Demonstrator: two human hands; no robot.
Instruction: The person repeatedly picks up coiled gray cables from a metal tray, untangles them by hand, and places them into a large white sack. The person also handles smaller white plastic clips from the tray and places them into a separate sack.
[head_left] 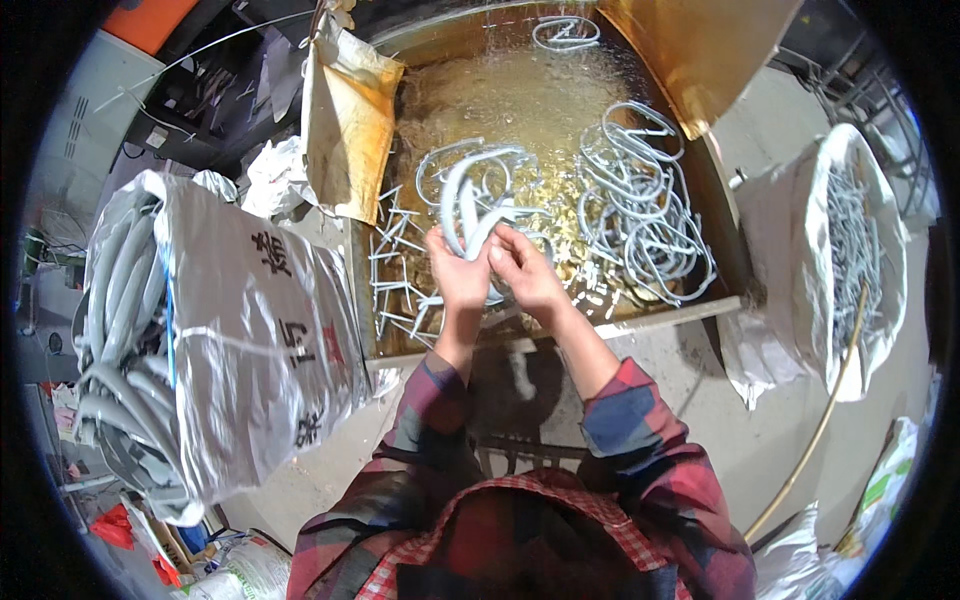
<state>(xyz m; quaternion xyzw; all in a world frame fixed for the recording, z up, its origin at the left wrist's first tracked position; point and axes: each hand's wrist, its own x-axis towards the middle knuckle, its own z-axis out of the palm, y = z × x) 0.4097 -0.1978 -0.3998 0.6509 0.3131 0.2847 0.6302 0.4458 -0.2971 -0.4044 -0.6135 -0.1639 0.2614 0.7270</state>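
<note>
Both hands are raised over a shallow water-filled metal trough (510, 80), gripping a looped, pale grey piece of tubing (462, 185). My left hand (455, 275) is closed on the tubing's lower part. My right hand (525, 275), just beside it, pinches the same piece with thumb and fingers. Behind them, more grey curved pieces (445, 155) lie in the water, short grey pieces (390, 280) are scattered on the left, and a tangled pile of grey loops (640, 225) fills the trough's right side.
A large white sack (250, 370) of thick grey tubes stands left, another sack (770, 270) of thin grey pieces right, with a long pole (820, 410) leaning in it. Rusty panels (340, 130) rise at the trough's sides. Bags (785, 560) lie at the lower edges.
</note>
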